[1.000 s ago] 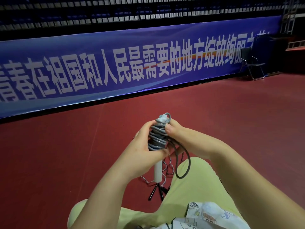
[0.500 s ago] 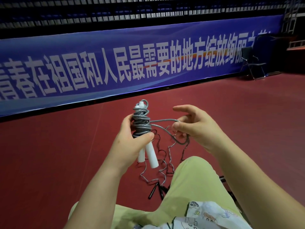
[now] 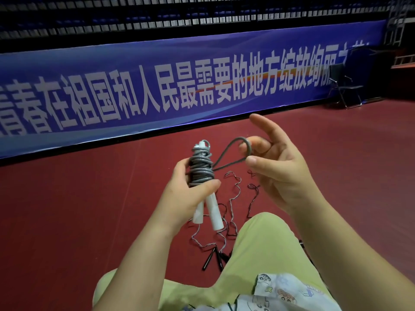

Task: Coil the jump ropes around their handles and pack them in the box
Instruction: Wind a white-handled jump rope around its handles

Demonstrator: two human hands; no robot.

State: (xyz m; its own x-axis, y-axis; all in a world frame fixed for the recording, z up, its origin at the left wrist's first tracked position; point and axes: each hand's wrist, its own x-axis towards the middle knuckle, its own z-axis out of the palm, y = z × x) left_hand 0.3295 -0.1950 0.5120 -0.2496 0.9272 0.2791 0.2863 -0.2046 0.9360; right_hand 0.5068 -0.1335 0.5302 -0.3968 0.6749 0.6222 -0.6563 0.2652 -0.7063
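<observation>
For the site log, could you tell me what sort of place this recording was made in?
Most likely an indoor sports arena. A wide red sports floor runs up to a long blue banner with white Chinese lettering, and rows of dark tiered seats rise behind it. A folding chair stands at the floor's edge.

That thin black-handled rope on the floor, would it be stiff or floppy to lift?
Probably floppy: the thin rope lies in loose squiggles on the red floor. Likely light, being so thin. Its black handles may dangle and snag.
</observation>
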